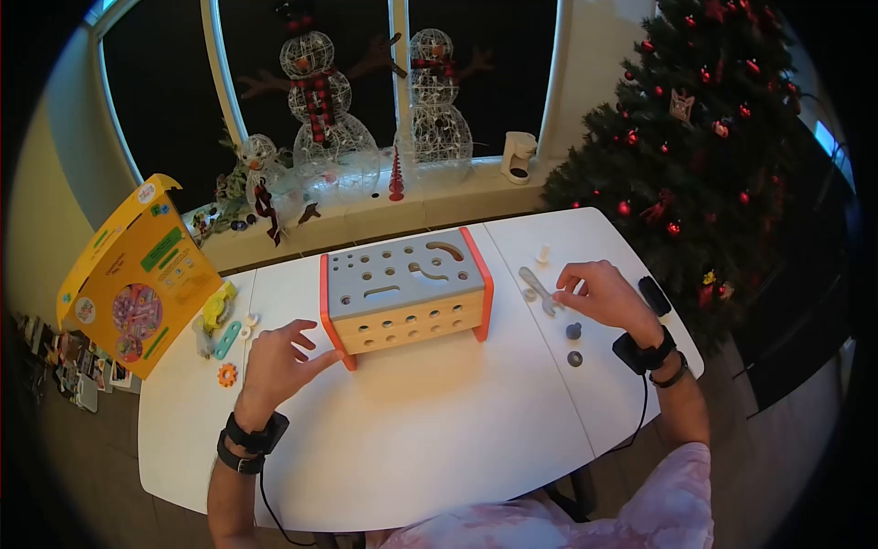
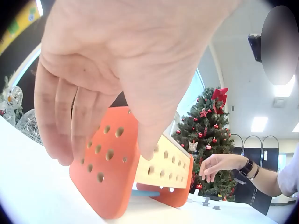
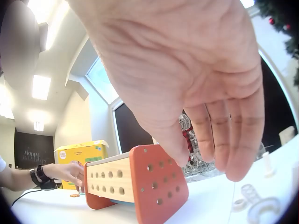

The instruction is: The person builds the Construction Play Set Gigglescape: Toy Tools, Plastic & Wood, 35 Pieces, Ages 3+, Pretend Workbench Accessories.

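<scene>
A toy workbench (image 1: 407, 320) stands mid-table, with a grey holed top, pale wooden sides and red-orange end panels. My left hand (image 1: 279, 366) hovers by its left end panel (image 2: 105, 172), fingers relaxed and nothing between them; the thumb overlaps the panel's edge in the head view. To the right, my right hand (image 1: 604, 295) hangs over the table with loosely bent fingers, holding nothing. Just left of its fingertips lies a grey toy wrench (image 1: 541, 291), which the right wrist view shows below the hand. A small pale ring (image 1: 530, 295) sits beside the wrench.
Nearer me on the right lie a grey bolt (image 1: 573, 329) and a dark round piece (image 1: 574, 359); a black object (image 1: 653, 296) is at the edge. At left are an orange gear (image 1: 227, 373), a teal strip (image 1: 227, 339), a yellow piece (image 1: 218, 306) and a yellow box (image 1: 174, 265).
</scene>
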A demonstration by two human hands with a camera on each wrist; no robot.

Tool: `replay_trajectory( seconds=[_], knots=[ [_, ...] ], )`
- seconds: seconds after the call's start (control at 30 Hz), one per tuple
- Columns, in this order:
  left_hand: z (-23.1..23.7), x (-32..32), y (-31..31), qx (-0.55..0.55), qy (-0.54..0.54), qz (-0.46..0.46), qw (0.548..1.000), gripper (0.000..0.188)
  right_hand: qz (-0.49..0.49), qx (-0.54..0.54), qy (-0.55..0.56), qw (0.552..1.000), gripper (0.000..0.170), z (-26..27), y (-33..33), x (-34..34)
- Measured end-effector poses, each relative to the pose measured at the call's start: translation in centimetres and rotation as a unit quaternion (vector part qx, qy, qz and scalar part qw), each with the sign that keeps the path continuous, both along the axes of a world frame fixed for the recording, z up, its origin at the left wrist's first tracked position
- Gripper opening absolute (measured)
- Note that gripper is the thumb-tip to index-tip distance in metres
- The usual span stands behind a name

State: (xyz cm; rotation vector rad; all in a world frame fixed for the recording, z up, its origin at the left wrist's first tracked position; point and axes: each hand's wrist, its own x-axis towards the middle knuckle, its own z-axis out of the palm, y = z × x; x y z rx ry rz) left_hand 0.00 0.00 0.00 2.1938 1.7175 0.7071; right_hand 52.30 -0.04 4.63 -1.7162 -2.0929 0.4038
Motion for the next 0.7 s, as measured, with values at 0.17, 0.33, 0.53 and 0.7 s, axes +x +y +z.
replay_trajectory(
  seconds=[0.17,0.33,0.53,0.7],
  knots=[
    [2.6,-1.3,-0.7,-0.004,-0.026,0.044,0.999,0.084,-0.042,0.021,-0.032,0.998,0.038,0.6,-0.8,3.2],
    [4.1,-1.4,-1.5,0.014,-0.073,0.066,0.995,0.089,-0.057,0.068,-0.025,0.996,0.052,0.3,-0.9,4.7],
    [4.3,-1.6,-1.6,0.035,-0.101,0.067,0.992,0.096,-0.04,0.07,-0.019,0.997,0.066,0.1,-0.7,4.8],
    [4.3,-1.4,-1.6,0.038,-0.099,0.063,0.992,0.1,-0.034,0.059,-0.007,0.998,0.07,0.2,-0.7,4.4]
  ],
)
